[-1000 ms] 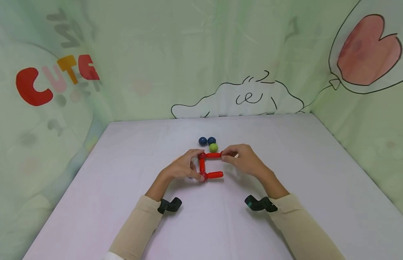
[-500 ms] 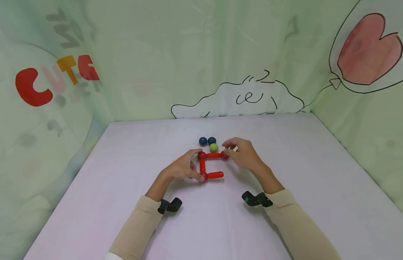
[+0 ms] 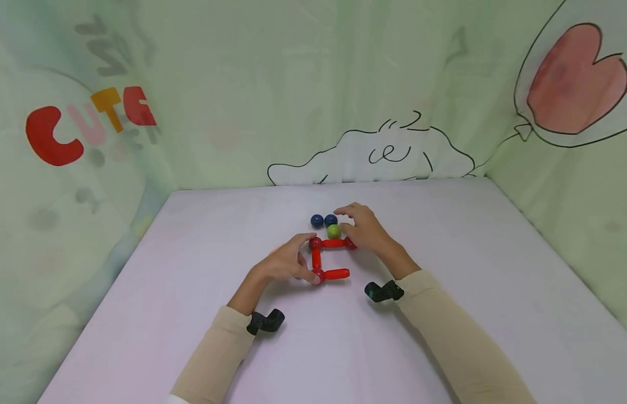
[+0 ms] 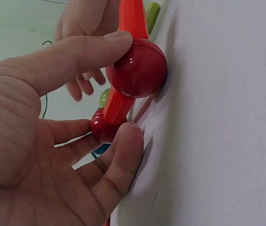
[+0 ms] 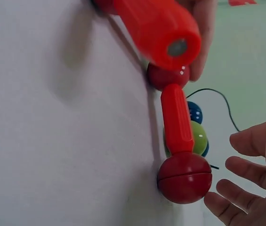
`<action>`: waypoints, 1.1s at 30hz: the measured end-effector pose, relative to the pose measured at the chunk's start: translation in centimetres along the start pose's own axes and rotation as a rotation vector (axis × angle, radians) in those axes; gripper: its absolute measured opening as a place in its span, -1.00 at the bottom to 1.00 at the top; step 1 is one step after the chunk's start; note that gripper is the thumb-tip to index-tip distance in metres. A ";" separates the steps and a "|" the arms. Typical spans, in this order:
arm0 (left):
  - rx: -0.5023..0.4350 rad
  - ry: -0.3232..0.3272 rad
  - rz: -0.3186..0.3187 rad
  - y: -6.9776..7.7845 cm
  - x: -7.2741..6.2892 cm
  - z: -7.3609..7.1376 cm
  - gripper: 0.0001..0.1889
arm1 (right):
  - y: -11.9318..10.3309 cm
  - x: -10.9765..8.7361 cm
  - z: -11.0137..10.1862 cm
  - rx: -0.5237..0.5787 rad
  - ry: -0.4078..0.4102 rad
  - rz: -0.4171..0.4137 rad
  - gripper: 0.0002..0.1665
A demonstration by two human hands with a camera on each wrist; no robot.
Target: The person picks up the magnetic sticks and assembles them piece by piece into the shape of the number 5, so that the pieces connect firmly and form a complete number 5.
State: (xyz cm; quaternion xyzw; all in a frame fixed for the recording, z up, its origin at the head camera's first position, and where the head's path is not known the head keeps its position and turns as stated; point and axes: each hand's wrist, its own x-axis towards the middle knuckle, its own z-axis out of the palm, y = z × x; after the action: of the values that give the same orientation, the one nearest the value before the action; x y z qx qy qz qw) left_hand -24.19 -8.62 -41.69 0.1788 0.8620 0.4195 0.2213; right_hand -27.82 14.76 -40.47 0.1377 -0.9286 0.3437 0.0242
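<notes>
My left hand (image 3: 283, 262) spans the left side of a red ball-and-rod building frame. Its thumb presses the near ball (image 4: 137, 70), while its fingers touch the far-left ball (image 4: 105, 126). One rod joins these two balls. A second rod (image 5: 176, 120) links the far-left ball to the far-right ball (image 5: 184, 179). From the near ball a third rod (image 3: 337, 274) points right, its metal-tipped end free. My right hand (image 3: 369, 230) holds nothing; its fingers are spread beside a lime-green ball (image 3: 334, 231) and the right one of two dark blue balls (image 3: 330, 219).
The left dark blue ball (image 3: 317, 221) sits just behind the frame. Part of a lime-green piece (image 4: 152, 16) shows past the rod in the left wrist view. Black wrist cameras sit on both sleeves. A printed green curtain (image 3: 217, 112) borders the white table (image 3: 192, 235).
My right hand has let go of the far-right red ball and moved away and left, toward the green and blue balls. My left hand has stayed on the frame.
</notes>
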 end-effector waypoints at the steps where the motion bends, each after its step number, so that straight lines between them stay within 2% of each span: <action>1: 0.001 0.000 -0.001 0.0 0.0 -0.1 0.08 | -0.1 0.4 0.1 -0.016 -0.013 0.001 -0.54; 9: -0.021 -0.012 0.003 -0.2 -0.2 -0.3 0.09 | -0.4 2.5 0.2 -0.145 -0.162 -0.015 -0.53; 16: -0.034 -0.015 0.023 -0.2 -0.2 -0.3 0.08 | -0.1 2.9 0.3 -0.230 -0.243 -0.014 -0.47; 24: -0.035 -0.018 0.035 -0.1 -0.1 -0.2 0.07 | 0.5 2.7 0.1 -0.253 -0.239 0.076 -0.45; 30: -0.026 -0.011 0.041 -0.2 -0.1 -0.1 0.07 | 0.6 2.7 -0.4 -0.269 -0.291 0.150 -0.51; 33: -0.026 -0.005 0.032 -0.1 -0.1 -0.1 0.07 | 0.3 2.6 -0.6 -0.266 -0.291 0.164 -0.56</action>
State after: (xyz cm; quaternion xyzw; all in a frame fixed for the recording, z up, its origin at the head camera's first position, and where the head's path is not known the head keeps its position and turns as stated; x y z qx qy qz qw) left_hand -24.18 -8.83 -41.69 0.1908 0.8530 0.4336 0.2190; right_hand -30.46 14.74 -39.86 0.1055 -0.9676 0.1955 -0.1204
